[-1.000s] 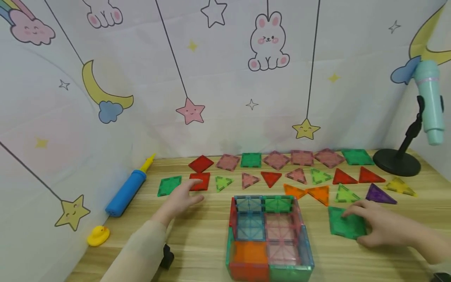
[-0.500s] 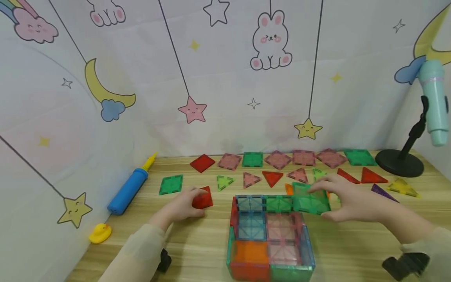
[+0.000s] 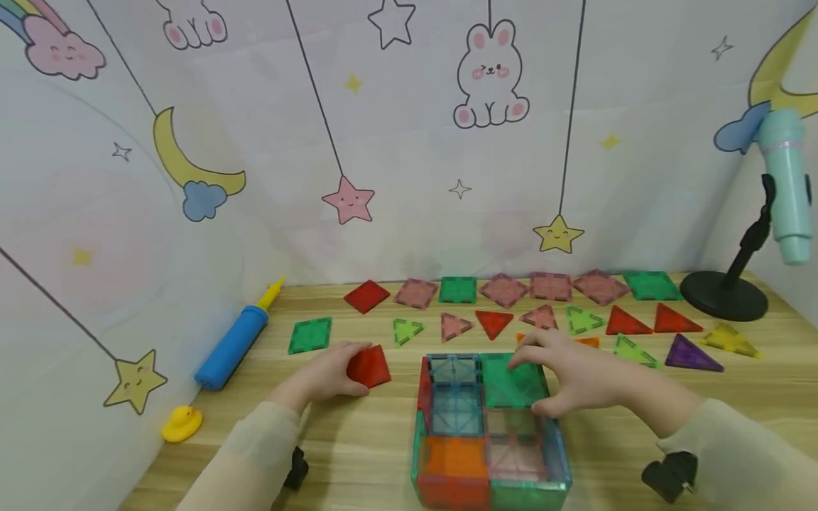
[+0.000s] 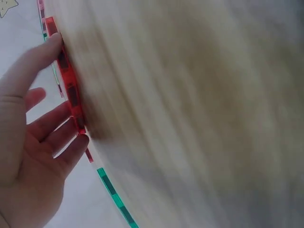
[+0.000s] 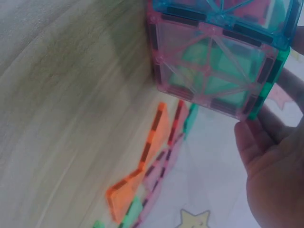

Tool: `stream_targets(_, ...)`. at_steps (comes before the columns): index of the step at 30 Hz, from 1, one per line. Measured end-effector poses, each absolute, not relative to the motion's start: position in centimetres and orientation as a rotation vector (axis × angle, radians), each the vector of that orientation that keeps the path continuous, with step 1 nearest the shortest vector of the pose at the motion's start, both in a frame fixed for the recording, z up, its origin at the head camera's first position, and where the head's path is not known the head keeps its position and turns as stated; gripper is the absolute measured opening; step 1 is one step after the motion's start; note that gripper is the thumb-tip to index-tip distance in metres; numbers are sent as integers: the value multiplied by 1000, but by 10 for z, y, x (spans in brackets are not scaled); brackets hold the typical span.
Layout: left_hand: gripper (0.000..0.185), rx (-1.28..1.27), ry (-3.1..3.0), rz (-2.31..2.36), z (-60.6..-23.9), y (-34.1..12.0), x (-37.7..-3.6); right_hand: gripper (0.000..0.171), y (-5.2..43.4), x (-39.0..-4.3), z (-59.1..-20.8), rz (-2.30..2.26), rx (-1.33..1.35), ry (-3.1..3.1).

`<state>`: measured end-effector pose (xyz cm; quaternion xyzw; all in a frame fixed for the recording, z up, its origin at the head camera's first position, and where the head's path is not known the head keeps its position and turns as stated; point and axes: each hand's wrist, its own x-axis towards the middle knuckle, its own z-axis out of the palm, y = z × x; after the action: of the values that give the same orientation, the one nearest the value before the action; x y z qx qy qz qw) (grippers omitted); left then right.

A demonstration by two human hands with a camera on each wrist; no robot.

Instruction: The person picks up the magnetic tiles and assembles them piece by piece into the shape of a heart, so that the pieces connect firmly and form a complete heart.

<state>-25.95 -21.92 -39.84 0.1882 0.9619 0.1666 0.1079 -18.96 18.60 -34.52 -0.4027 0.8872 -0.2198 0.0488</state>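
On the wooden desk [image 3: 358,433], the person's right hand [image 3: 578,380] holds a green square magnetic tile [image 3: 514,383] flat over the far right corner of an open-topped box of magnetic tiles [image 3: 488,429]. The thumb sits at the tile's near edge and the fingers [image 3: 533,348] curl over its far edge. In the right wrist view the green tile [image 5: 216,71] shows through the box's translucent pink wall [image 5: 211,66], and the fingertips [image 5: 249,135] lie just beside the box's corner.

The left hand [image 3: 329,372] grips a red square tile [image 3: 369,366], tilted up on edge on the desk, just left of the box. In the left wrist view the thumb and fingers [image 4: 54,126] pinch the red tile [image 4: 69,88] along its edge, against the blurred wood.

Beyond the box lie rows of loose tiles: a green square [image 3: 309,335] near the left hand, a red square [image 3: 366,296], pink squares and a further green square [image 3: 457,289] at the back, then green, pink, red, orange, purple and yellow triangles nearer. A blue and yellow hand pump [image 3: 233,346] and a yellow rubber duck [image 3: 182,424] lie at the left. A pale teal device on a black stand [image 3: 725,298] is at the far right.
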Motion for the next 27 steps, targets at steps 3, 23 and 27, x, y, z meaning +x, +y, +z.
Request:
stream_targets(3, 85, 590, 2839, 527, -394, -216, -258, 41, 186, -189, -346, -667, -1244, 2710)
stream_targets(23, 90, 1247, 2628, 587, -332, -121, -209, 43, 187, -188, -349, -690, -1244, 2734)
stream_targets(27, 84, 1282, 2621, 530, -338, -115, -209, 43, 188, -187, -350, -699, -1241, 2741)
